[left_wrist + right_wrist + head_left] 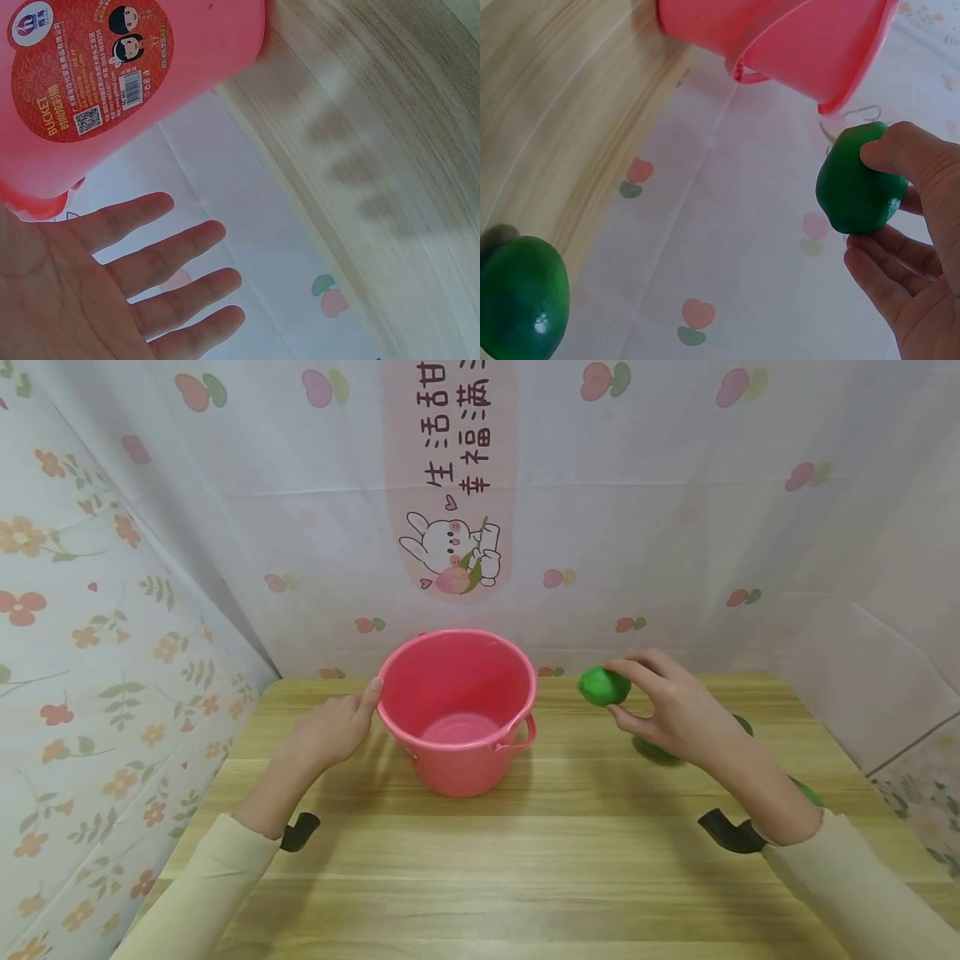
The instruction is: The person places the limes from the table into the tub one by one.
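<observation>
A pink bucket (461, 768) stands upright on the wooden table, its inside bare in the head view. Beside its left rim is my left hand (333, 727), thumb against the rim. The left wrist view shows that hand's fingers (176, 259) straight and spread, off the bucket's labelled side (112, 82). To the right of the bucket, my right hand (678, 706) pinches a green lime (604, 686) between thumb and fingers, raised above the table. The right wrist view shows the lime (861, 180) close to the bucket's rim but apart from it.
Another smooth green fruit (525, 298) lies on the table. Green things (656, 750) are partly hidden beneath my right hand, and one more (806, 792) shows by the right wrist. A printed curtain (637, 527) hangs behind the table (465, 885). The bucket's handle (521, 739) hangs on its right.
</observation>
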A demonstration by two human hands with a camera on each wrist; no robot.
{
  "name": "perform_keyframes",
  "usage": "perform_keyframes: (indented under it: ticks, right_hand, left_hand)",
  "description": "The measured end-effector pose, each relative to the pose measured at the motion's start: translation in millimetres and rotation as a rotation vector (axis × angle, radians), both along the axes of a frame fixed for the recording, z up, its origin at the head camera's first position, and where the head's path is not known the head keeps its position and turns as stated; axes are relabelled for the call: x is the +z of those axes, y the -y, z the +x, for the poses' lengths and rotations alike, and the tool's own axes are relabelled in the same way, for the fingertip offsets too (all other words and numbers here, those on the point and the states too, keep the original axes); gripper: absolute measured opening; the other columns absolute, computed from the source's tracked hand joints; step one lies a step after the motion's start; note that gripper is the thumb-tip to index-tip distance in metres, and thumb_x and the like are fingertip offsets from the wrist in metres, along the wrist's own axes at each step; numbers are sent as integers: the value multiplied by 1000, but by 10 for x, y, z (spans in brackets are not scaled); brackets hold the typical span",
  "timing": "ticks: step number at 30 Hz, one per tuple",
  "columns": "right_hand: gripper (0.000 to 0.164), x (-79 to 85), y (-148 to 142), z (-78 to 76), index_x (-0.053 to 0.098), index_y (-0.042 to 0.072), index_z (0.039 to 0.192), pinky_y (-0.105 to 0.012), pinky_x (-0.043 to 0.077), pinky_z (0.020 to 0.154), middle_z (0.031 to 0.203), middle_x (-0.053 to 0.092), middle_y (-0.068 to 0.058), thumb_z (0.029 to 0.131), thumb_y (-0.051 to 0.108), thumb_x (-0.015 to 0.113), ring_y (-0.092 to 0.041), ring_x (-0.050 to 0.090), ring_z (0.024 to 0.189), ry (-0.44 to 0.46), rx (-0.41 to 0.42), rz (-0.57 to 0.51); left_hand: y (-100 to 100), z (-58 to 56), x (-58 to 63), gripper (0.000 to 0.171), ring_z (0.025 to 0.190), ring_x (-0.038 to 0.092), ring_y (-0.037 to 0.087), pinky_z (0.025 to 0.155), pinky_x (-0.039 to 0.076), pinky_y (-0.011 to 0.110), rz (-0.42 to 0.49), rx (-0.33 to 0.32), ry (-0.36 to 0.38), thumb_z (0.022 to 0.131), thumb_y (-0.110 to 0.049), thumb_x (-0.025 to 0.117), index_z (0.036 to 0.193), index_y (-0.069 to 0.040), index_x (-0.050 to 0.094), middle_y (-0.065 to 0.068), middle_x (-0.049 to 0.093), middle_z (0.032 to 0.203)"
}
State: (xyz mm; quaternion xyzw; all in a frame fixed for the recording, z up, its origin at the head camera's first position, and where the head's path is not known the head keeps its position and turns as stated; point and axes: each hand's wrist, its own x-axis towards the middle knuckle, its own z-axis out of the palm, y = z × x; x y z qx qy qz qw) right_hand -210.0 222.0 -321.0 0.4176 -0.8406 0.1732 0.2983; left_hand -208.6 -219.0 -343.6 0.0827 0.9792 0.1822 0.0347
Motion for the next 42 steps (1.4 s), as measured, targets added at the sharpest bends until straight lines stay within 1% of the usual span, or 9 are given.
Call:
perform_keyframes:
  ticks: [2,13,15,17,20,23,27,38,42]
  right_hand:
    - [56,13,26,2,58,4,120,-32,45,69,105,53,-10,90,50,47,-19,53,88,-7,-4,-2]
    - [59,109,163,1,56,5,123,-37,49,72,109,53,-10,89,52,46,-20,53,90,23,5,21]
    - [56,132,190,-10,56,6,124,-37,48,74,110,53,-10,89,49,49,-20,53,91,29,12,25]
    - [52,156,218,-20,56,6,125,-36,48,75,110,53,-9,88,44,56,-20,53,92,33,24,28]
    - [48,187,261,-35,56,7,124,-36,48,74,108,54,-9,83,29,67,-20,53,91,33,47,25]
    - [52,211,307,-46,56,7,124,-36,48,74,108,54,-9,76,19,74,-19,53,90,36,55,29]
    - [55,241,369,-50,57,7,123,-36,49,75,108,53,-8,73,16,78,-19,53,92,41,53,40]
    - [56,278,546,-67,58,7,122,-37,50,74,108,53,-9,71,11,81,-21,52,95,40,90,4]
    - [56,285,605,-80,58,8,121,-37,50,75,110,52,-9,71,12,82,-21,50,97,46,108,1]
  left_hand:
    - [0,0,0,79,104,55,38,83,40,58,3,2,0,95,-60,7,135,-6,48,18,57,118]
    - [-7,0,-5,78,104,55,38,83,40,58,12,0,-3,95,-60,7,137,-7,47,18,57,119]
    - [-6,-2,-8,78,103,56,37,82,41,57,13,-1,-3,95,-60,7,136,-7,47,18,58,117]
    - [-5,-2,-9,78,101,56,37,80,42,57,10,1,-6,95,-60,7,135,-7,49,17,59,114]
    - [-4,-3,-8,79,99,57,36,77,43,56,5,3,-5,95,-60,7,134,-7,49,17,59,113]
    - [-5,-4,-3,79,100,57,36,77,43,56,1,5,1,94,-61,7,135,-8,49,17,59,115]
    - [-5,-8,-2,80,104,55,38,79,42,57,-3,6,8,94,-62,6,137,-8,47,18,57,120]
    - [-12,-1,-4,82,102,56,37,77,43,55,-12,11,5,94,-61,4,134,-6,50,18,58,117]
    - [-13,-2,-11,82,96,58,35,72,44,53,-14,13,3,94,-62,4,128,-6,54,16,61,108]
